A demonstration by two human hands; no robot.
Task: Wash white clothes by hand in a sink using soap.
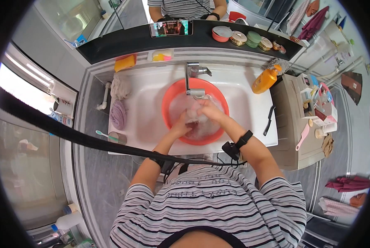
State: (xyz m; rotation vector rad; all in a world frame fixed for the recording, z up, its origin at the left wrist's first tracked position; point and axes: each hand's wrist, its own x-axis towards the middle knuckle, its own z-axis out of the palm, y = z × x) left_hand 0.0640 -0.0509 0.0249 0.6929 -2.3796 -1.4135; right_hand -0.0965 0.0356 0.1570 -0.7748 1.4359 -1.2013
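Both hands are in a round coral-red basin (166,108) of cloudy, sudsy water, which stands in the white sink (239,113). My left hand (181,125) is curled low in the basin's left half, fingers partly under the water. My right hand (210,110) is closed right of the basin's middle, beneath the chrome faucet (188,78). Between the hands is a pale pinkish, wet, soft-looking bundle (193,112), gripped by both. Foam and fingers hide its shape, so its kind cannot be made out.
An orange pump bottle (264,81) and a slim black tool (269,120) lie right of the basin. Purple mesh (118,115) and a cup (118,137) holding a toothbrush are left. A phone (171,28) and jars (253,39) line the black shelf. Dark straps cross the view.
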